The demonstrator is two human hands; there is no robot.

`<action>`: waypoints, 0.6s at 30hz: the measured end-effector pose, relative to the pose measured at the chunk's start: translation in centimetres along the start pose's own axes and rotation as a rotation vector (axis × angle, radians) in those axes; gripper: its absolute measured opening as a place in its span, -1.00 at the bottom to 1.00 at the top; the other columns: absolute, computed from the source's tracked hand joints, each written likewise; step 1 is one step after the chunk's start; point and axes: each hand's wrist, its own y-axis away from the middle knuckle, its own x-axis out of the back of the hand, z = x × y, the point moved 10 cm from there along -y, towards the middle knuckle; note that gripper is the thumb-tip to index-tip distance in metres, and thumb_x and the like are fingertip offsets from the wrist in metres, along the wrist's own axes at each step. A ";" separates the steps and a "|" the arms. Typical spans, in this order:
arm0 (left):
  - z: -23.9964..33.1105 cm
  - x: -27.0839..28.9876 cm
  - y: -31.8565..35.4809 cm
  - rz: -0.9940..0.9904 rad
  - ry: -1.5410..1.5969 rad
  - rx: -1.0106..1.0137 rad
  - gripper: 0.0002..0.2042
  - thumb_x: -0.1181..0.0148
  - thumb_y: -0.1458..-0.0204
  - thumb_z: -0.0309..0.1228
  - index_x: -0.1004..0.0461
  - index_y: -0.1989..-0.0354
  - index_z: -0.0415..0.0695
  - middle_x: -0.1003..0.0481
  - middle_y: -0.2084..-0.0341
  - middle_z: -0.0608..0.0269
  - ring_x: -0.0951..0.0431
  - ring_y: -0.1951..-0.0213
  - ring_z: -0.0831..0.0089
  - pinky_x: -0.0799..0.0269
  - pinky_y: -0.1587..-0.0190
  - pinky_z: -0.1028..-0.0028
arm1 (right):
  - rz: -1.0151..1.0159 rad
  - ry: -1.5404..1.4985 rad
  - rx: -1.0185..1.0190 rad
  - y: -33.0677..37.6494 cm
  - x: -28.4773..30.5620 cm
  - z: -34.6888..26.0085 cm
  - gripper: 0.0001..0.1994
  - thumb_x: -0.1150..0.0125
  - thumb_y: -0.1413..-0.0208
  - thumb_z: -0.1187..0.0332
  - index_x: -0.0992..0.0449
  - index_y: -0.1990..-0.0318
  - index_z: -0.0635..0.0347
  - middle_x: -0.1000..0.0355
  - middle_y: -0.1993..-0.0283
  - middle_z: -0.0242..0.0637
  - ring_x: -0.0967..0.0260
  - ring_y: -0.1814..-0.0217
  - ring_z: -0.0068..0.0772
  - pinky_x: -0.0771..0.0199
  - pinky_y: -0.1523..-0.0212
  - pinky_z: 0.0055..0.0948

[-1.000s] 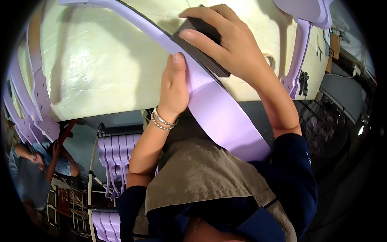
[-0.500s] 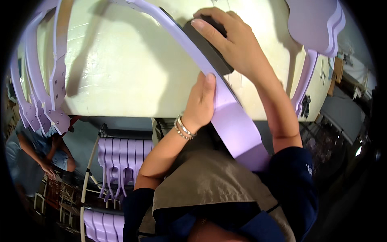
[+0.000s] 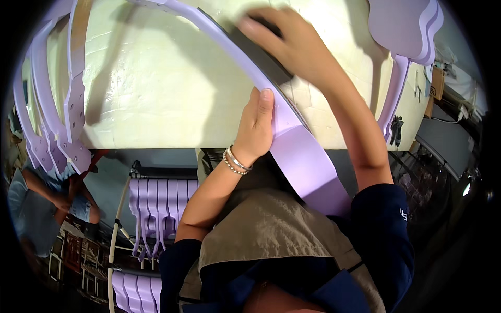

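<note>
A lilac guitar (image 3: pixel 308 161) is held on its side, its body against my apron and its neck running up to the far left. My left hand (image 3: pixel 255 125) is wrapped round the neck near where it joins the body, thumb on top, bracelets at the wrist. Along the dark fretboard side lies a long dark grey block (image 3: pixel 261 57), resembling a sanding block. Gripping that block from above is my right hand (image 3: pixel 284 44), its fingers smeared by motion. The headstock end is partly cut off by the frame's upper edge.
Several lilac guitar necks with headstocks (image 3: pixel 52 104) hang at the left. Another lilac guitar (image 3: pixel 402 31) is at the far right of the pale table (image 3: pixel 156 94). Below left, a rack (image 3: pixel 122 208) carries several lilac guitars (image 3: pixel 164 203). A person (image 3: pixel 57 195) sits beyond it.
My right hand and the dark block have slid slightly up and left along the neck. My left hand keeps its hold, and the guitar has shifted a little left in the view.
</note>
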 end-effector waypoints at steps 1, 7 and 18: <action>0.2 -0.1 -0.1 -0.008 -0.012 -0.022 -0.40 0.40 -0.28 -0.03 -0.14 -0.19 -0.37 -0.32 -0.06 -0.12 -0.34 -0.08 0.20 -0.17 -0.13 0.40 | -0.019 -0.006 0.003 3.0 0.4 1.3 -0.57 -0.09 -0.09 0.00 -0.49 0.04 0.12 -0.47 0.28 -0.10 -0.36 0.04 -0.11 -0.40 0.05 -0.32; 1.2 0.3 0.0 0.065 -0.056 -0.097 -0.39 0.40 -0.28 -0.03 -0.12 -0.18 -0.40 -0.31 -0.07 -0.09 -0.30 -0.11 0.24 -0.14 -0.17 0.40 | -0.109 -0.094 -0.059 9.1 1.1 3.2 -0.64 -0.12 -0.10 0.08 -0.51 0.05 0.07 -0.45 0.27 -0.11 -0.34 0.05 -0.10 -0.37 0.02 -0.28; 1.1 -1.6 0.1 -0.045 0.160 0.051 -0.44 -0.13 -0.13 -0.26 -0.05 -0.13 -0.38 -0.40 0.30 0.18 -0.56 0.23 0.38 -0.46 0.21 0.50 | 0.366 0.091 -0.301 -3.3 5.8 5.6 -0.44 0.02 -0.03 -0.18 -0.46 -0.04 -0.01 -0.48 0.17 -0.04 -0.37 -0.03 -0.06 -0.37 0.01 -0.23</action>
